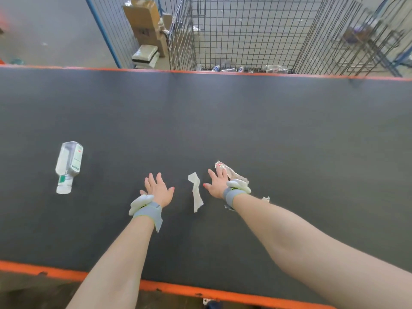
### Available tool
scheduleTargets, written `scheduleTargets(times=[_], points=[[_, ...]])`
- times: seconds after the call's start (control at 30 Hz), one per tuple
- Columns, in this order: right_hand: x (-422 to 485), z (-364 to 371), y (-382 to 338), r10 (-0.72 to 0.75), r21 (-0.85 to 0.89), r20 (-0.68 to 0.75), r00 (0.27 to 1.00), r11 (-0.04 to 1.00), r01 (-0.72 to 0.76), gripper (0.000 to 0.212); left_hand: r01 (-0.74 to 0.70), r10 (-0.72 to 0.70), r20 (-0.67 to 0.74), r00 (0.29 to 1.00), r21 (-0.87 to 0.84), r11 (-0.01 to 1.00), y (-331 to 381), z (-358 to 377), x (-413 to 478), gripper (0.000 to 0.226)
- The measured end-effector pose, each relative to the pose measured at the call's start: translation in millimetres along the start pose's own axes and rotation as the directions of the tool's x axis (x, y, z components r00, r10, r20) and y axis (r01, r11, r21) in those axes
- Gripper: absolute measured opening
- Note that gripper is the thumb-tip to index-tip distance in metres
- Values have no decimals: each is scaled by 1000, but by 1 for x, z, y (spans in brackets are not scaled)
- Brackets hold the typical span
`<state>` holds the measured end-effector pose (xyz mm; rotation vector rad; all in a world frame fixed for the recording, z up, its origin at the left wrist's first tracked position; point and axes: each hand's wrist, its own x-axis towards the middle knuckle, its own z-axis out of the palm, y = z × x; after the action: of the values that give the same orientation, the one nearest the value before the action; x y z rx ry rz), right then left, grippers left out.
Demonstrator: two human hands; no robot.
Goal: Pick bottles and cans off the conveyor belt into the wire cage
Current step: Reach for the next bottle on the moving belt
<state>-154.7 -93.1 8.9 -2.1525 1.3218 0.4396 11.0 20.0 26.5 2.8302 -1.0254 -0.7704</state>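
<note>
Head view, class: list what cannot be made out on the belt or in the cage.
Clear bottle: label print too small and blurred to read, head view.
Crumpled wrapper: part hidden by the right hand, head view.
Bottles in the wire cage: mostly cut off by the conveyor belt far rim, head view; count unclear.

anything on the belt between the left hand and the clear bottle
No: in the head view the belt between the left hand and the clear bottle is bare. The white paper scrap lies on the hand's other side.
</note>
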Motion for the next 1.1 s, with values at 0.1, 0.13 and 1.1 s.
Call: scheduleTargets(times=[0.1,0.13,1.1], points=[[-1,-4,-11,-74,38,-5,997,997,74,62,38,-38,-37,999,-9,999,-11,-7,0,75],[0,-4,-14,-87,31,0,996,996,87,62,55,-56,-50,997,-17,998,-16,-8,1,77],[67,-72,78,32,142,-14,999,989,-30,66,-13,27,50,998,-268,963,138,10,87,79]])
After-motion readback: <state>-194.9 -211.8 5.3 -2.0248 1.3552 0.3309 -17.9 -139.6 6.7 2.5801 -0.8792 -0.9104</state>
